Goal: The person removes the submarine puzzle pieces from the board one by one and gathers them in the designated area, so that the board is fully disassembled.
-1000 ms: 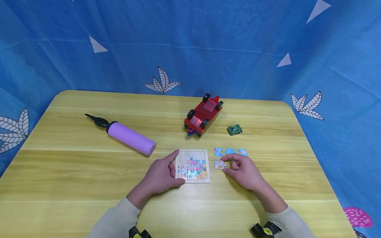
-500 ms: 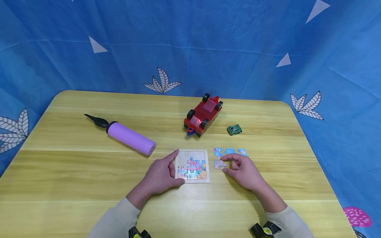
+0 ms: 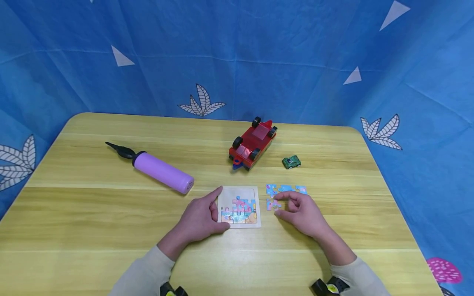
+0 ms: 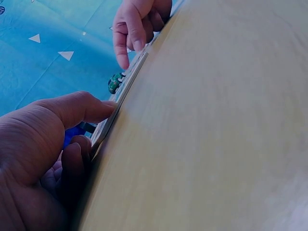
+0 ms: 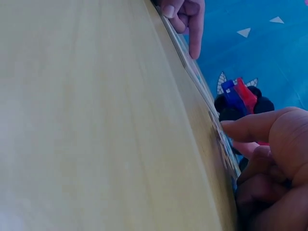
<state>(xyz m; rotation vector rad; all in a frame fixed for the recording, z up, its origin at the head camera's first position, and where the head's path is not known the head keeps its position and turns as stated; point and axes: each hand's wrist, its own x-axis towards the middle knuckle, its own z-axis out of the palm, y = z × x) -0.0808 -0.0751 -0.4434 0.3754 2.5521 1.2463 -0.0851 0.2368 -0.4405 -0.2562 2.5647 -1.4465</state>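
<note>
As nothing has visibly shifted this past second, the puzzle board stays part-filled on the counter; the left hand grips its left side while, apart, the right hand pinches a loose piece near its right edge.

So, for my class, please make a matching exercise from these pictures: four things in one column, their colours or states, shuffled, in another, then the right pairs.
Things
1. pump
2. truck
3. car
4. board

Colours or states
A. red, tipped over
B. bears joined pieces, left hand at its edge
C. purple and black
D. small and green

Right pairs: 1-C, 2-A, 3-D, 4-B
</note>
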